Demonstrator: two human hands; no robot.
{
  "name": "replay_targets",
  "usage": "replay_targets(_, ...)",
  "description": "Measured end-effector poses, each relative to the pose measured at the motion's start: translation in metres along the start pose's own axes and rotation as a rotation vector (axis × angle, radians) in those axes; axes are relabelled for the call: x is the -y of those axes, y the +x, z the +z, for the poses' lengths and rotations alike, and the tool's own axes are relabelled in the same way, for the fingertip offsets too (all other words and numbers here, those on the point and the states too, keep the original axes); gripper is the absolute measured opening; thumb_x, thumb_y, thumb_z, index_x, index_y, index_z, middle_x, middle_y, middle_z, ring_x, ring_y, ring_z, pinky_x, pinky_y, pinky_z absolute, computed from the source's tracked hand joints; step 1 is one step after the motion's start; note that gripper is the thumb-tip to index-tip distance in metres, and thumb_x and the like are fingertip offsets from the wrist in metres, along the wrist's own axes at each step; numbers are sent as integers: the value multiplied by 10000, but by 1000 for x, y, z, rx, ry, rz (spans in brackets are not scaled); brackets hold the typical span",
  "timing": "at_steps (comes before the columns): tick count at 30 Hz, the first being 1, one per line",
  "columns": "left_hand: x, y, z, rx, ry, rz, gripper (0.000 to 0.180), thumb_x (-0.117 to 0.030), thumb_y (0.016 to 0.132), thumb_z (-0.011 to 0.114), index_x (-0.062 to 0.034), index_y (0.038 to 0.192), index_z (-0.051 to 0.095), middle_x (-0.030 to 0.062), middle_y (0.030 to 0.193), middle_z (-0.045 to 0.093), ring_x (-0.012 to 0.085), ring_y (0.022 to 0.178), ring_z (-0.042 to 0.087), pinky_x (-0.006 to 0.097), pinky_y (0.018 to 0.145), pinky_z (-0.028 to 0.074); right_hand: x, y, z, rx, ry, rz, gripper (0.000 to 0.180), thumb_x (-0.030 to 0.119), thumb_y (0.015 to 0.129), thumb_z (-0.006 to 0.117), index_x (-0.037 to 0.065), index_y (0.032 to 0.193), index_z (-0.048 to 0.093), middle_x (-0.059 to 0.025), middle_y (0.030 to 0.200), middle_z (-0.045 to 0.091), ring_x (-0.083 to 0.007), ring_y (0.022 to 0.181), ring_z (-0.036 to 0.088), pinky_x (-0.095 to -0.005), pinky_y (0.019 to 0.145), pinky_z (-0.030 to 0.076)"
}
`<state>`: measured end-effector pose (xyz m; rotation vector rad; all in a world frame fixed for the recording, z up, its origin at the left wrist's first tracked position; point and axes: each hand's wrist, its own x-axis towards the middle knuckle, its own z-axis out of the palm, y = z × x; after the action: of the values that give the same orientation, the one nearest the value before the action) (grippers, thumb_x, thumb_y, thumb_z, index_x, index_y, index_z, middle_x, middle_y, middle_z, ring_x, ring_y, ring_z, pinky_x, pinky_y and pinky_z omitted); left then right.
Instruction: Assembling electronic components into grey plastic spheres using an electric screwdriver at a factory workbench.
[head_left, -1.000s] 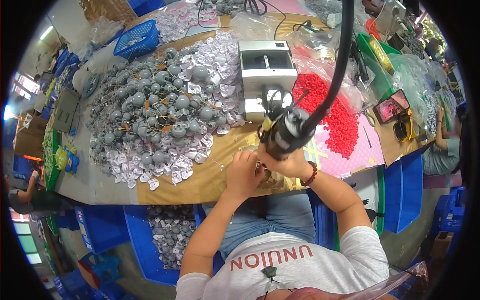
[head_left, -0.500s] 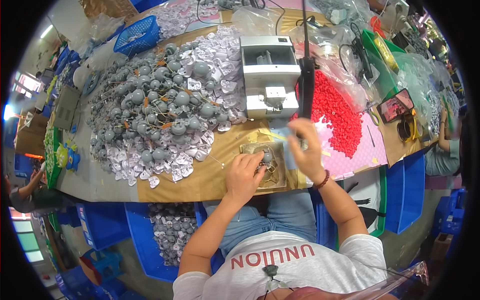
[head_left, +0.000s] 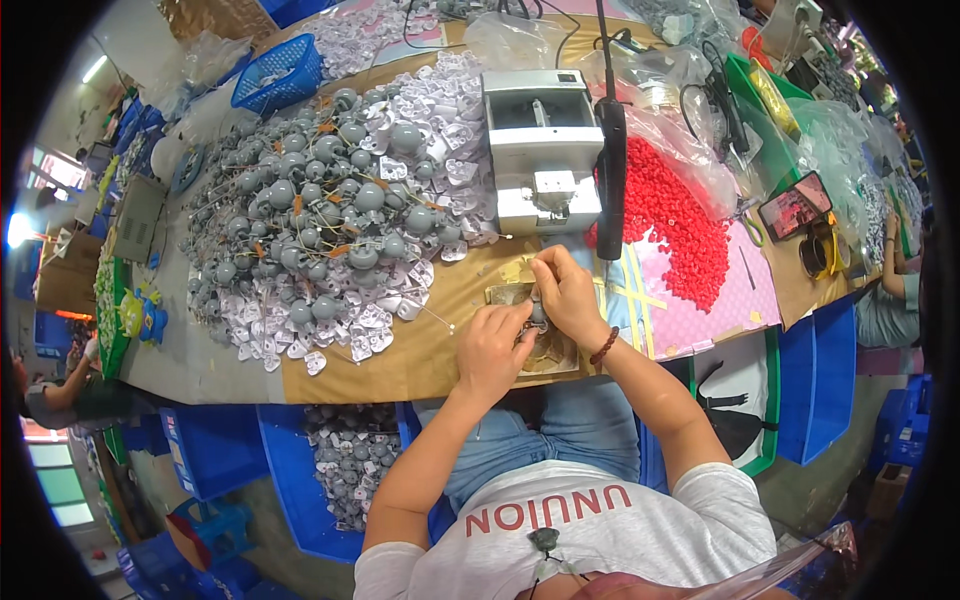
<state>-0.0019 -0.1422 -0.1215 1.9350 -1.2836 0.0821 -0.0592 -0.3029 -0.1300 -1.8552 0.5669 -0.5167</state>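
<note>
My left hand (head_left: 492, 350) is closed on a small grey ball-shaped part (head_left: 537, 313), partly hidden by the fingers, with thin wires beside it. It rests over a shallow square tray (head_left: 552, 364) at the front edge of the table. My right hand (head_left: 568, 298) bends over the same part from the right, thumb and fingers pinched together; what they hold, if anything, is hidden. Just beyond it, a black stick-shaped tool (head_left: 611, 180) hangs upright. Right of that lies a heap of small red plastic pieces (head_left: 690, 262).
Many grey balls with wires (head_left: 300, 200) lie heaped on white plastic pieces (head_left: 375, 342) at left. A white-grey machine (head_left: 545, 145) stands behind the tray. A phone (head_left: 795, 205) and yellow tape roll (head_left: 822, 252) are at right. Blue bins (head_left: 290, 490) stand below the table.
My right hand has come left and down from beside the hanging tool to the grey part, its fingers drawing together. My left hand stays at the tray, and the view has shifted slightly.
</note>
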Motion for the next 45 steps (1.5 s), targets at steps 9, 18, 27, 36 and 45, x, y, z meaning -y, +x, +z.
replay_targets(9,21,-95,-73,90,35,-16,355,-79,803,782,-88,1148,701,65,1111,706,270,923,693,386,772,558,-35,4,-93,106,320,90,156,129,1048,574,-9,1089,634,-46,845,680,-99,760,638,-251,669,504)
replay_targets(18,98,-207,-204,276,749,-529,249,-50,855,663,-71,1102,674,130,1079,649,359,1015,617,460,825,524,-95,15,-178,-190,-568,-277,145,77,984,627,8,1108,660,-117,1005,689,-251,895,662,-340,786,529)
replay_targets(27,152,-141,-201,-27,653,-296,286,-62,874,691,-70,1159,673,131,1024,631,358,1013,619,459,829,507,-107,35,-189,-130,-1032,-389,190,51,914,638,38,1102,661,-141,1088,647,-351,1004,615,-442,876,512)
replay_targets(36,116,-135,-205,252,465,-491,325,-152,865,763,-82,1168,670,128,1033,620,349,927,645,452,748,529,-115,42,-193,-84,-974,-315,115,33,906,646,30,1019,666,-142,976,640,-348,935,634,-436,826,515)
replay_targets(45,-3,-33,-99,174,-61,-27,271,-127,808,805,-68,1049,696,116,1125,649,314,974,670,393,845,548,-68,27,-175,-111,-82,-54,207,-6,995,591,-12,1189,663,-62,1008,658,-120,877,657,-260,766,539)
